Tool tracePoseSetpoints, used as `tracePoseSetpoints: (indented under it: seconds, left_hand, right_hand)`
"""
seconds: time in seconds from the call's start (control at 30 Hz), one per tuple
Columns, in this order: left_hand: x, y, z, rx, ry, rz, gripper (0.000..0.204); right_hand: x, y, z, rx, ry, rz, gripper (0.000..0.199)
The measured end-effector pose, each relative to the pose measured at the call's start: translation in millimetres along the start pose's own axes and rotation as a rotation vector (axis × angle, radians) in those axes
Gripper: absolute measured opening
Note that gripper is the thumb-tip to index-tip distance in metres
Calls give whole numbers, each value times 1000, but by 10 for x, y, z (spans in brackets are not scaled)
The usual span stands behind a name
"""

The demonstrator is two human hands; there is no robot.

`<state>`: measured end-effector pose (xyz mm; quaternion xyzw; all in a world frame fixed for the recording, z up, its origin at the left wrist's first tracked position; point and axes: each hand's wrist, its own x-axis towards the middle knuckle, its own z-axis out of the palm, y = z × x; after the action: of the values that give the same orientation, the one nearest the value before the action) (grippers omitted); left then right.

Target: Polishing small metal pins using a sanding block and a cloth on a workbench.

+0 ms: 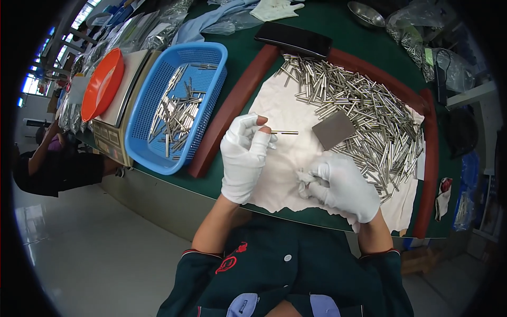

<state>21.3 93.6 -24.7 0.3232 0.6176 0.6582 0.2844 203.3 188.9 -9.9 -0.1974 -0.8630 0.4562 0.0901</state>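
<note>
My left hand (244,158), in a white glove with bare thumb and fingertip, pinches a slim metal pin (288,132) that points to the right. My gloved right hand (346,186) is closed over the pale cloth (280,182), with a bunched bit of white fabric between its fingers. Beyond it lies a grey-brown square plate (334,130), resting against a large heap of shiny metal pins (369,111). Left of my left hand stands a blue perforated basket (138,140) with a smaller pile of loose pins inside.
Dark red bars (232,113) border the cloth on the green table (338,26). A black phone (293,39) lies on the far bar. Further left, an orange-red dish (103,84) sits on a scale (113,140). A metal bowl (366,14) stands far right; another person (58,164) is at left.
</note>
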Motion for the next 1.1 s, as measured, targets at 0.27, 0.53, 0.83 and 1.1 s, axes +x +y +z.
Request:
tracePoseSetpoints:
  seconds: [0.27,0.53,0.83,1.1]
  left_hand:
    - [205,339,-776,741,386,548,14]
    - [391,195,-1367,1136,402,311,17]
    - [371,290,-851,1098,407,442,25]
    - [325,103,190,830,-406,502,12]
  right_hand:
    - [-15,98,-162,-139,459,-121,30]
    - [98,178,43,-792,622,135,84]
    - [102,215,-95,-440,800,148,91]
    - [7,336,-334,336,1216,33,83]
